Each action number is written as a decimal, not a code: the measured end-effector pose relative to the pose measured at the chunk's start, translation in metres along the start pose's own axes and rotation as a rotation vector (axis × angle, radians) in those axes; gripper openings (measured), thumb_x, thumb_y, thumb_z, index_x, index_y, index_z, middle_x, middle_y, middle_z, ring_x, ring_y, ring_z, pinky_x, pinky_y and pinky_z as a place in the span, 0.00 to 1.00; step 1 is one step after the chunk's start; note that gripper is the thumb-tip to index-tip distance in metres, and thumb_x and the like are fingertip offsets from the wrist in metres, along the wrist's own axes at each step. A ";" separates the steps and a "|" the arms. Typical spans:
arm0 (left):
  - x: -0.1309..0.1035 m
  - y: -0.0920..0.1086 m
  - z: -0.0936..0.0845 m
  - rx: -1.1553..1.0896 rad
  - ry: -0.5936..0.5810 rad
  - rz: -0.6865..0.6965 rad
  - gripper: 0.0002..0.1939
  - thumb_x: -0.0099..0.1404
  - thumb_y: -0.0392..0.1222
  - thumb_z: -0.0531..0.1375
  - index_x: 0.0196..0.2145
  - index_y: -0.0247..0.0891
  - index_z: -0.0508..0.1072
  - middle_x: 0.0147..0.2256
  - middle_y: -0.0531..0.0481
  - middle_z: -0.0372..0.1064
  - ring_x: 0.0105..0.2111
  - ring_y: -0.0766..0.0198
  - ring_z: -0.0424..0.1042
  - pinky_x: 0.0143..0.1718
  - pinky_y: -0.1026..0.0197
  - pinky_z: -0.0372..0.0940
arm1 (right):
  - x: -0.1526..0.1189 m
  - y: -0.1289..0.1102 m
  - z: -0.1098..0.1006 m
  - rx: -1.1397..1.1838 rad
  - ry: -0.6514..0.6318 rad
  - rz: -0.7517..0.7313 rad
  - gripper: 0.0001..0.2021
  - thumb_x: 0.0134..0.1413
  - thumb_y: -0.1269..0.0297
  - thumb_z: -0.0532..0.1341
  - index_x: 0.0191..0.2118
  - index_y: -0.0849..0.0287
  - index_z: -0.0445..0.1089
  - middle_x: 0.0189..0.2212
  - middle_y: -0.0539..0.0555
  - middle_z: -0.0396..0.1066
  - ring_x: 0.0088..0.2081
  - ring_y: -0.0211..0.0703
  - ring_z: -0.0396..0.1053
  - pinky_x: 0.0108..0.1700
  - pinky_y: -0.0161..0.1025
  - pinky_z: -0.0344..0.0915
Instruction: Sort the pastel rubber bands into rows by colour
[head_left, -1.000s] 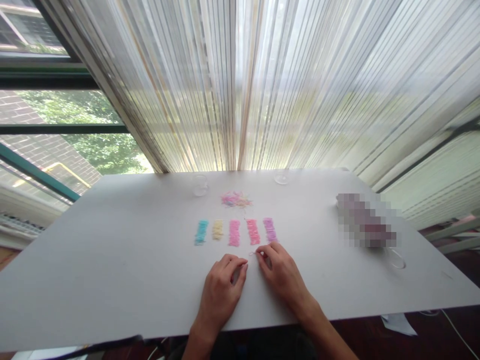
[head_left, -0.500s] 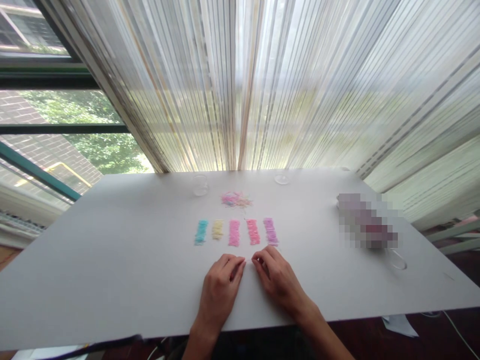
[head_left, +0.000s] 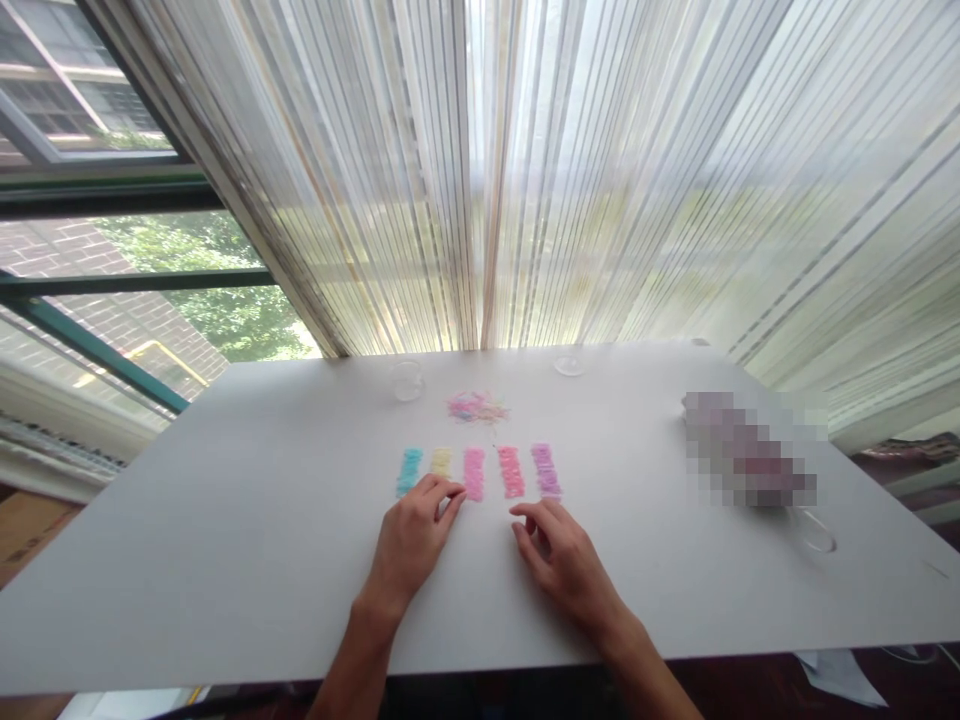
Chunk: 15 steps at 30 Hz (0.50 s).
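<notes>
Several small thin pieces are sorted by colour into a row of upright strips: a teal strip [head_left: 409,471], a pale yellow strip [head_left: 441,462], a pink strip [head_left: 474,474], a coral-pink strip [head_left: 511,471] and a purple strip [head_left: 546,470]. My left hand [head_left: 415,530] is pinched at the lower left of the pink strip and covers the yellow strip's lower end. Whatever lies between its fingertips is too small to make out. Below the coral and purple strips, my right hand [head_left: 561,550] rests with thumb and index finger apart, nothing visible between them.
Behind the strips lies a loose pile of mixed-colour pieces [head_left: 478,407]. A clear round container [head_left: 409,382] and a clear shallow dish [head_left: 569,366] stand near the white table's [head_left: 247,540] back edge. A blurred-out object [head_left: 750,455] with a clear loop [head_left: 817,532] is at right.
My left hand has moved left and forward from the front middle to the pink strip, still pinched. My right thumb and index finger have parted. The view has shifted slightly.
</notes>
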<state>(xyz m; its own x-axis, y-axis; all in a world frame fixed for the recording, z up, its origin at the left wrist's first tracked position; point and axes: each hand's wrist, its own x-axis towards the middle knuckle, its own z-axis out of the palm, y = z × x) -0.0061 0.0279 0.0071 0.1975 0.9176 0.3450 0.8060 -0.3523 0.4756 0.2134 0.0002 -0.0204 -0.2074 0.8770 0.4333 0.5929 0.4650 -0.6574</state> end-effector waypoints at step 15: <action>-0.005 -0.004 0.011 0.047 0.054 0.007 0.08 0.72 0.43 0.57 0.43 0.43 0.77 0.40 0.51 0.77 0.30 0.63 0.76 0.34 0.62 0.71 | 0.000 -0.001 -0.001 0.008 -0.007 -0.004 0.08 0.66 0.70 0.57 0.44 0.56 0.72 0.32 0.52 0.71 0.32 0.42 0.72 0.38 0.40 0.73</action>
<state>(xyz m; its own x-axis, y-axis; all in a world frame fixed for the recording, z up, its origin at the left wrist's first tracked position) -0.0041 0.0267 -0.0052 0.1737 0.9034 0.3921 0.8303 -0.3484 0.4349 0.2137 0.0002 -0.0194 -0.2152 0.8758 0.4321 0.5857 0.4698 -0.6605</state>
